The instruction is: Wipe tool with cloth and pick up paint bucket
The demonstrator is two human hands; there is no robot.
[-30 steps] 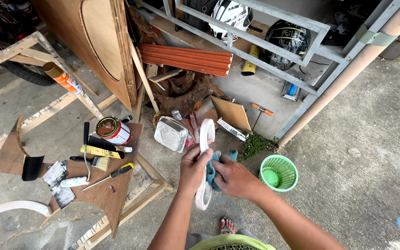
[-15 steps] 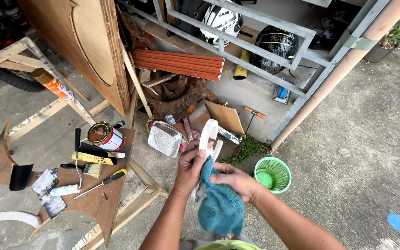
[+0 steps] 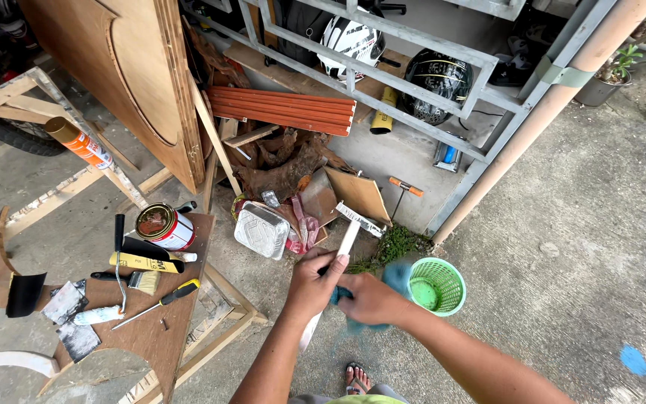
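White curved strip (image 3: 348,241) stands roughly upright in front of the person, gripped at its middle by the left hand (image 3: 312,282), its lower end reaching down toward the sandalled foot (image 3: 355,378). Right hand (image 3: 368,298) is closed on a blue cloth (image 3: 393,278) (blurred, so its shape is unclear) pressed against the strip just beside the left hand. Wiping looks underway; how much of the strip is already clean I cannot tell. Near the hands sits a green basket (image 3: 437,285); farther left, a paint can (image 3: 163,225), a roller (image 3: 118,266) and a screwdriver (image 3: 160,302) lie on a brown board (image 3: 151,337).
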